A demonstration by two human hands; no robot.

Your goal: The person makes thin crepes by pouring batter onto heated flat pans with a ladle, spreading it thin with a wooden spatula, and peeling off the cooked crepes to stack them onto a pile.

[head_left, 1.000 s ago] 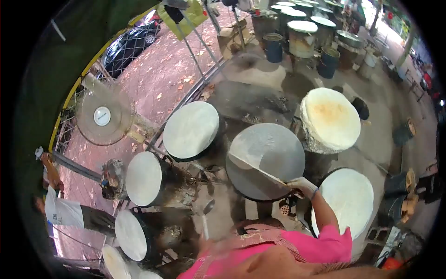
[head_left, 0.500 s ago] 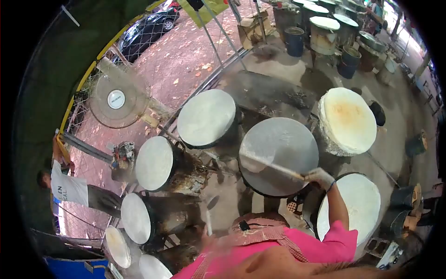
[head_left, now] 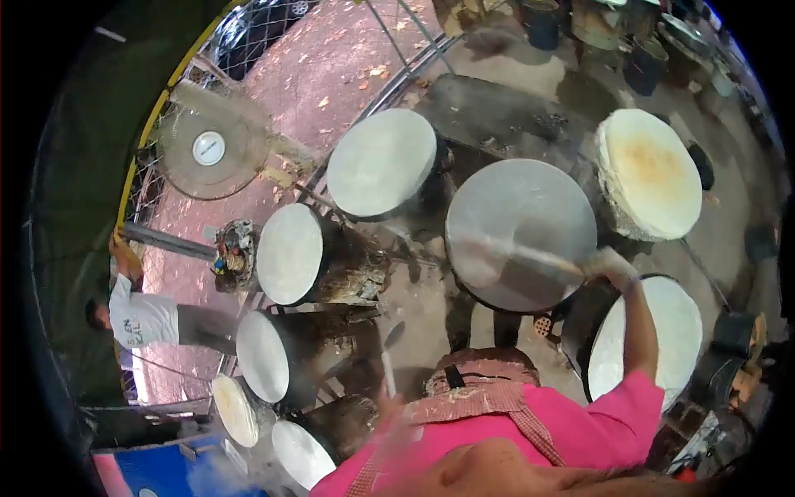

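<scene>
My right hand (head_left: 611, 267) is closed around one end of a long pale stick (head_left: 542, 258). The stick reaches across a round grey griddle (head_left: 522, 195), and its far end is blurred; I cannot tell whether it touches the surface. My left hand (head_left: 387, 406), low in front of my pink sleeve, is partly hidden and grips the light handle of a spoon-like tool (head_left: 389, 371) with a dark oval head. That tool points up, away from me, over the floor. White round sheets lie on the drums around the griddle, including one sheet (head_left: 662, 331) under my right forearm.
A browned stack of white sheets (head_left: 654, 174) stands right of the griddle. More white-topped drums (head_left: 381, 161) curve around to the left. A fan (head_left: 209, 147) stands by the wire fence. At far left a person (head_left: 145, 319) raises an arm. Steam drifts at lower left.
My view has shifted, so the drums sit higher and farther right in the picture. The stick's far end has swept across the griddle. Both hands keep their tools.
</scene>
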